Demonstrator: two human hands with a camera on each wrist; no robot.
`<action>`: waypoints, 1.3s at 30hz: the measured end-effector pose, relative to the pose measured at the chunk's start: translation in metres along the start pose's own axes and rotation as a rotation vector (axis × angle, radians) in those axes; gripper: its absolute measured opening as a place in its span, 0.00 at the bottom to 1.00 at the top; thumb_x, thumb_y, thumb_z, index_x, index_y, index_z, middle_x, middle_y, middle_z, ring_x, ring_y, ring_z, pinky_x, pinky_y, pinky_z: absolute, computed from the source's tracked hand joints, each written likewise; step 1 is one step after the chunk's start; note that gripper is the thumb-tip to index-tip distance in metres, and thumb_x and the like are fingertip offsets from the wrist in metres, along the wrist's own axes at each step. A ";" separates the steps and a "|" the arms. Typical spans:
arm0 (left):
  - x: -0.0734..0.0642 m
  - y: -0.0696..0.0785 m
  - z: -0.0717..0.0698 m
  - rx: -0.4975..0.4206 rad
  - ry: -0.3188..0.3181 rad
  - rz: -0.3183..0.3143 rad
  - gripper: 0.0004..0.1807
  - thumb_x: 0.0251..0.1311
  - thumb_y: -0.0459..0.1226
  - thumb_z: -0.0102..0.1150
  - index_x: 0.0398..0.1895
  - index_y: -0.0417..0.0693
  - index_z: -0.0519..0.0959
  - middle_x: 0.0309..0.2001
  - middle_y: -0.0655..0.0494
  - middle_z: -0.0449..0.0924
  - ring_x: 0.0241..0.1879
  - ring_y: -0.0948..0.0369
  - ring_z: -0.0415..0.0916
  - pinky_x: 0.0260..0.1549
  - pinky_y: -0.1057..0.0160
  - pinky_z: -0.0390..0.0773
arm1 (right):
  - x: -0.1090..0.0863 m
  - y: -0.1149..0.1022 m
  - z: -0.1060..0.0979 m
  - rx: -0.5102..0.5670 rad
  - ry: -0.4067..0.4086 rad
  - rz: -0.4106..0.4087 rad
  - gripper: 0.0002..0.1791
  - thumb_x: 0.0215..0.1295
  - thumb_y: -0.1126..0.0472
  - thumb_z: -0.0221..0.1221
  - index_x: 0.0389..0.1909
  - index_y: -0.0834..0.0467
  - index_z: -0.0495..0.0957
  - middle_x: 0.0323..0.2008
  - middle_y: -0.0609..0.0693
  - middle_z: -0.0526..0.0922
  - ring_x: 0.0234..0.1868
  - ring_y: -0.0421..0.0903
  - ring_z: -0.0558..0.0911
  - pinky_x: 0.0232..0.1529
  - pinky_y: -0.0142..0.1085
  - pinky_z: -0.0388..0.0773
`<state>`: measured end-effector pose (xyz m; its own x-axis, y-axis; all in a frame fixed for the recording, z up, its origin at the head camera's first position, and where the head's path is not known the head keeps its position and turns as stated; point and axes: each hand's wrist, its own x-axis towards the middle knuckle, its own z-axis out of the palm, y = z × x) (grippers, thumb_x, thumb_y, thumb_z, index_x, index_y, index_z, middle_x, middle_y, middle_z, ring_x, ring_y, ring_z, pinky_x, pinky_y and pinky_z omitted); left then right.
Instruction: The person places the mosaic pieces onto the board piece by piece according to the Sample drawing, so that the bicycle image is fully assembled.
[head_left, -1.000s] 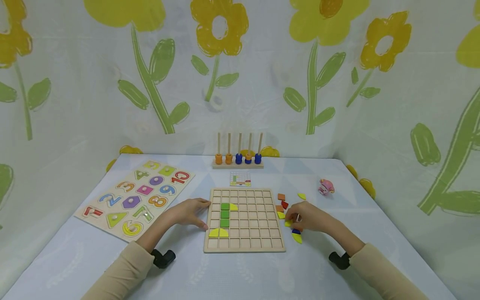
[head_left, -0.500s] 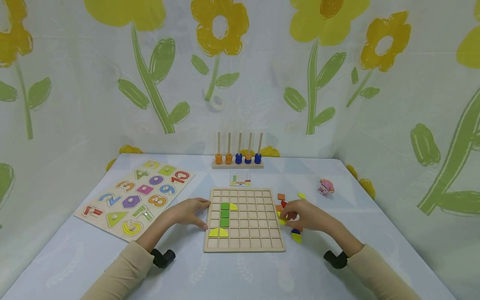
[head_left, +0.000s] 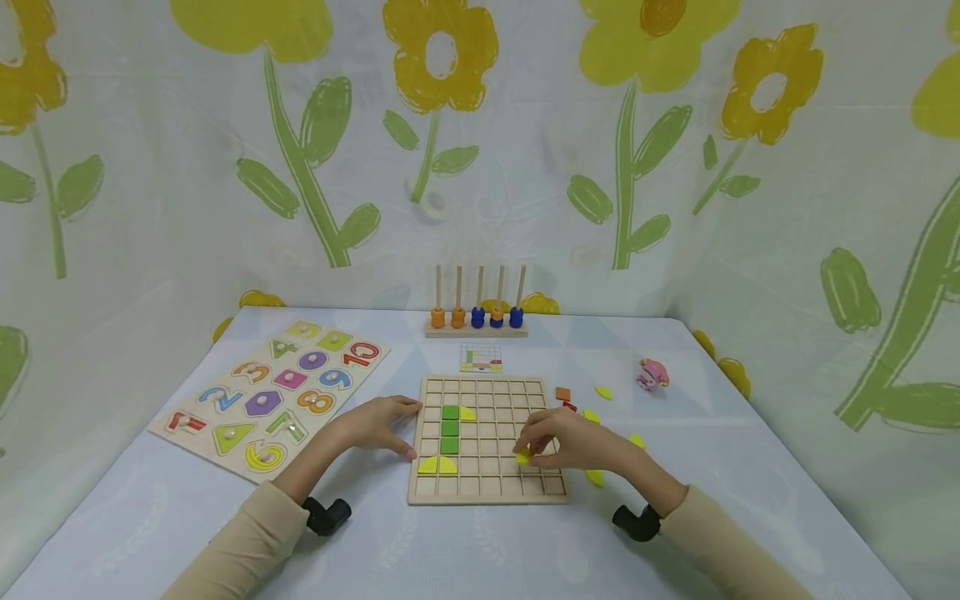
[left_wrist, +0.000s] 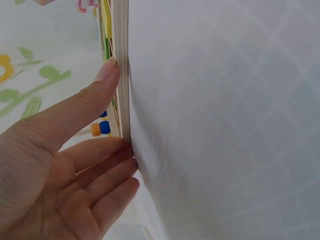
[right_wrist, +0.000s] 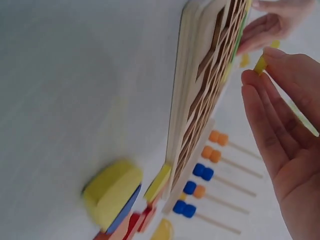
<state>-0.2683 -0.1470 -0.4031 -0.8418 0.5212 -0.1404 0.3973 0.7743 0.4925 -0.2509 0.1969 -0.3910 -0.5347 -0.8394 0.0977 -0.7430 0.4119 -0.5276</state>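
Observation:
A square wooden grid board (head_left: 487, 492) lies mid-table. Several green squares (head_left: 449, 429) and yellow quarter-round pieces (head_left: 437, 466) sit in its cells. My left hand (head_left: 381, 425) rests against the board's left edge; in the left wrist view, the thumb and fingertips of that left hand (left_wrist: 75, 160) touch the side. My right hand (head_left: 566, 440) is over the board's right part and pinches a yellow piece (head_left: 522, 457) between thumb and fingers. The right wrist view shows that yellow piece (right_wrist: 260, 65) above the board; its full outline is hidden by the fingertips.
Loose pieces lie right of the board: an orange square (head_left: 562, 392), a red piece (head_left: 570, 406) and several yellow ones (head_left: 595, 478). A pattern card (head_left: 481, 357) and a bead-peg stand (head_left: 476, 330) are behind. A number puzzle (head_left: 270, 400) lies left, a pink toy (head_left: 652, 374) right.
My right hand has moved left from the loose pieces to over the board, carrying a yellow piece. The left hand has stayed at the board's edge.

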 end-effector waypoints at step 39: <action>0.000 -0.001 -0.001 0.004 -0.003 0.027 0.44 0.47 0.45 0.75 0.66 0.34 0.68 0.65 0.39 0.67 0.66 0.42 0.61 0.63 0.44 0.63 | 0.104 -0.057 0.055 -0.209 -0.217 -0.250 0.09 0.62 0.60 0.65 0.43 0.53 0.84 0.40 0.39 0.82 0.38 0.29 0.75 0.41 0.14 0.70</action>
<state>-0.2693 -0.1484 -0.4032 -0.8296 0.5429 -0.1303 0.4209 0.7615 0.4929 -0.2422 0.0663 -0.3973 -0.2462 -0.9692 0.0087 -0.9175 0.2302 -0.3245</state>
